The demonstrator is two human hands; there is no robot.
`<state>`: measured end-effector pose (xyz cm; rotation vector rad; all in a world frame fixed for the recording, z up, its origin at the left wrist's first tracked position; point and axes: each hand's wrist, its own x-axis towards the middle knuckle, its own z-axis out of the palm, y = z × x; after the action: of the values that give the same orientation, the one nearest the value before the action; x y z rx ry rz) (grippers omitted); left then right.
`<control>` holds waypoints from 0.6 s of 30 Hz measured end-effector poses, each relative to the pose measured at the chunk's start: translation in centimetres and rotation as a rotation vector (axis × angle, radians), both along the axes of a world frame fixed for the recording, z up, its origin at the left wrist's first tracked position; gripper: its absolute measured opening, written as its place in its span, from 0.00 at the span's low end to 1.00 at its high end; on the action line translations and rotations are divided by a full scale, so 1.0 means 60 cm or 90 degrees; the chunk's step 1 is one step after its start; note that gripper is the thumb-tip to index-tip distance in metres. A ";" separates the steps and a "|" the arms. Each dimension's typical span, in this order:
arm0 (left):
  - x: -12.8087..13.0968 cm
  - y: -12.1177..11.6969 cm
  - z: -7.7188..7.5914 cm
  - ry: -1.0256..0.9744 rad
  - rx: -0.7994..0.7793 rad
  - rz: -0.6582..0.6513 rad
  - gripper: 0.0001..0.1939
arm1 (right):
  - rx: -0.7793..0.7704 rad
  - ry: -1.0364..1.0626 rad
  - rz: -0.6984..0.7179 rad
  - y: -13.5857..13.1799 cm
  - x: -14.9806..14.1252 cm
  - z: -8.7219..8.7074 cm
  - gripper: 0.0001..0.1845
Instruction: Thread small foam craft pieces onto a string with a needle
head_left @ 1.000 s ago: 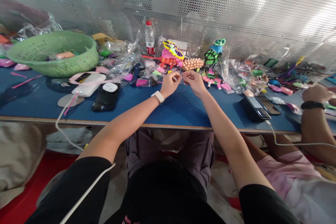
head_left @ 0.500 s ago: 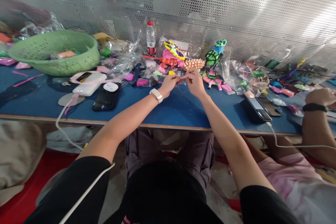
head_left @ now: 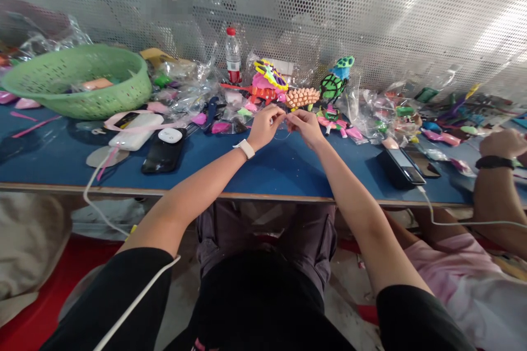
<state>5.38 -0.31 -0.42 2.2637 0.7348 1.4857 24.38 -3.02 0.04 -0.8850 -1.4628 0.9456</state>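
Observation:
My left hand (head_left: 265, 125) and my right hand (head_left: 305, 127) meet over the blue table (head_left: 272, 167), fingertips pinched together on a small thin clear piece (head_left: 286, 128) held between them; it is too small to identify. A white watch sits on my left wrist. Just beyond my hands lie colourful toy figures: a pink and yellow one (head_left: 266, 81), an orange spiky one (head_left: 302, 97) and a green turtle (head_left: 332, 85).
A green basket (head_left: 82, 88) stands at the back left. A power bank (head_left: 133, 130) with a white cable and a black phone (head_left: 163, 154) lie left of my hands. A water bottle (head_left: 233, 62), clear bags, another phone (head_left: 399, 166) and a co-worker's arm (head_left: 494, 186) are nearby.
My hands stayed together at the same spot, fingers shifting slightly on the small piece. The view has tilted a little.

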 end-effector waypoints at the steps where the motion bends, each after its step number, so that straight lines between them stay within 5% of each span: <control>1: -0.001 -0.001 0.001 0.008 0.011 0.002 0.21 | 0.002 -0.004 -0.001 -0.002 -0.001 0.002 0.31; 18: -0.002 0.006 -0.003 0.004 0.036 0.030 0.14 | -0.006 -0.007 -0.032 0.003 0.006 0.002 0.33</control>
<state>5.28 0.06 -0.59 2.3098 0.7614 1.5396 24.75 -2.85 0.15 -0.9315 -1.4401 0.9127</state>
